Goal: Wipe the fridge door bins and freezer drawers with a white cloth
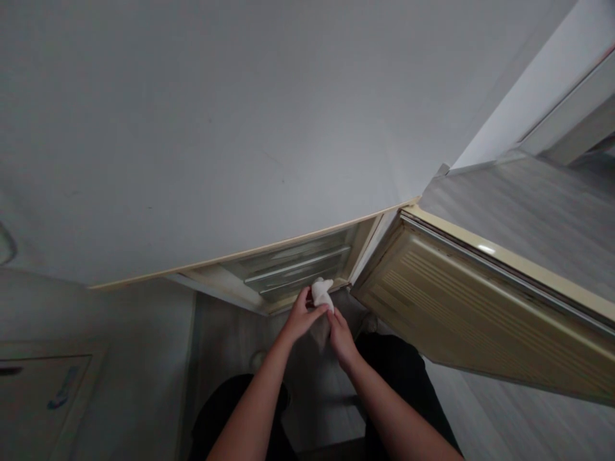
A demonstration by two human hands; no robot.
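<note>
Both hands meet low in front of an open, fridge-like compartment (pixel 298 266). Between them is a crumpled white cloth (pixel 321 292), though whether it is fabric or paper tissue I cannot tell. My left hand (pixel 302 315) is closed around its left side, thumb pointing right. At the cloth's lower right end, the fingers of my right hand (pixel 341 336) pinch it. A blurred pale patch shows just beneath the hands. Pale ribbed or shelf-like bars cross the inside of the compartment, just beyond the cloth.
To the right, a cream door (pixel 480 294) with ribbed inner panel swings wide open over the grey wood-look floor (pixel 519 198). A large pale flat surface (pixel 250 128) rises above the compartment. At lower left stands a wall with a framed panel (pixel 43 397). My dark-clothed knees flank my forearms.
</note>
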